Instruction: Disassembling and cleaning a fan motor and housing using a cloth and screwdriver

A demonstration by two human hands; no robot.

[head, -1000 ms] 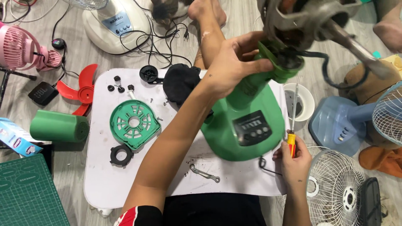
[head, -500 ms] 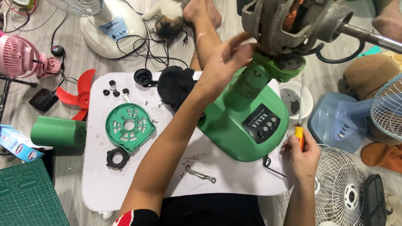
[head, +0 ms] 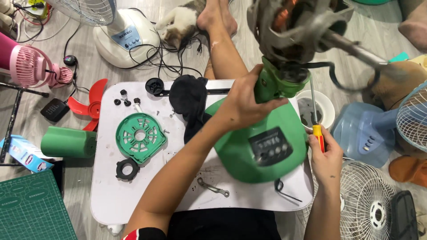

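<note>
Nearest the camera, the left hand (head: 242,104) wraps its fingers around the green neck (head: 272,84) of a green fan base (head: 260,146), which stands on a white low table (head: 147,200); the base carries a dark control panel (head: 270,146) on its sloping face. The right hand (head: 327,158) is closed around the orange-and-red handle of a screwdriver (head: 317,133), whose shaft points upward to the underside of the bare fan motor (head: 293,26) atop the neck; the motor and its projecting shaft are blurred. On the table, left of the base, lie a green slotted round cover (head: 140,137), a black ring (head: 127,169), a small metal bracket (head: 213,186), a black cloth (head: 189,100) and several small black knobs (head: 124,98). Beside the table, on the floor, rest a green cylinder (head: 66,142), a red fan blade (head: 89,106), a green cutting mat (head: 31,209) and a pink small fan (head: 31,64). To the right stand a white bowl (head: 322,106), a blue fan base (head: 367,133) and a white wire guard (head: 369,209). Farthest off, a white fan base (head: 126,35) sits among black cables, with a cat (head: 182,20) lying beside the person's bare feet (head: 215,15)
</note>
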